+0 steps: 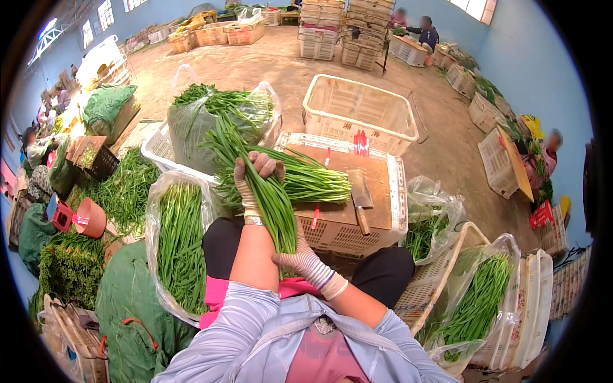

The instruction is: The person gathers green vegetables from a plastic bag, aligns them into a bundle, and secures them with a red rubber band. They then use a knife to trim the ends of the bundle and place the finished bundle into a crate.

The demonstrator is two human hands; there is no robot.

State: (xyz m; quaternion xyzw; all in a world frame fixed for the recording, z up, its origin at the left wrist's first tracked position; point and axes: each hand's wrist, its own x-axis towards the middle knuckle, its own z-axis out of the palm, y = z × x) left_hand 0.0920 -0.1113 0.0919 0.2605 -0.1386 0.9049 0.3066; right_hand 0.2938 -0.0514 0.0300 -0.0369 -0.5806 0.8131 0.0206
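Observation:
My left hand (260, 177), in a striped knit glove, is closed around a bunch of long green leaves, likely garlic chives (275, 206). The bunch slants down toward my lap. My right hand (301, 256), gloved too, lies beside its lower end with the fingers extended; whether it touches the leaves I cannot tell. Behind the held bunch, a thick pile of chives (321, 182) lies on a wooden board (383, 191) over an upturned plastic crate (354, 242). A cleaver (361, 194) rests right of the pile. A red strip (315, 215) shows under the pile, and more red strips (361, 143) lie at the board's far edge.
An open plastic crate (359, 124) stands beyond the board. Bags of greens stand at my left (179, 244), far left (194, 139) and right (474, 297). A green sack (129, 306) is at lower left. Several people sit farther off, one at a crate on the right (543, 163).

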